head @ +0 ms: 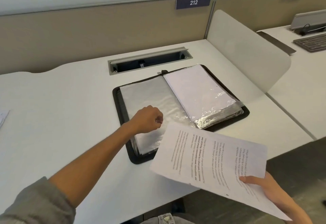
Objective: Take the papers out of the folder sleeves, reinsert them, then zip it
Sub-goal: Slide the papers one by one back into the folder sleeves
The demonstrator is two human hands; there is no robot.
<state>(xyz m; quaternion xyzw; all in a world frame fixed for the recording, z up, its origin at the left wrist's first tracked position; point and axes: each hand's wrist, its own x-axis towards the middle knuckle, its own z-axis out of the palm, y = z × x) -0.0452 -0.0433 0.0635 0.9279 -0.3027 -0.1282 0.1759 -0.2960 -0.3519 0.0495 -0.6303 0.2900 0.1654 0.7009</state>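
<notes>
A black zip folder [245, 113] lies open on the white desk, with clear plastic sleeves on both halves. The right half carries a thick stack of sleeves holding white paper [197, 91]. The left half shows an empty-looking clear sleeve [150, 95]. My left hand [149, 118] hovers over the lower part of that sleeve, fingers curled under; whether it pinches the plastic cannot be told. My right hand [261, 186] holds a printed sheet of paper [208, 160] by its near edge, thumb on top, in front of the folder's lower right.
An open cable tray slot [150, 61] is sunk into the desk behind the folder. A frosted divider panel [247, 56] stands at the right, with a keyboard [312, 43] on the neighbouring desk. More paper [2, 118] lies at the far left edge.
</notes>
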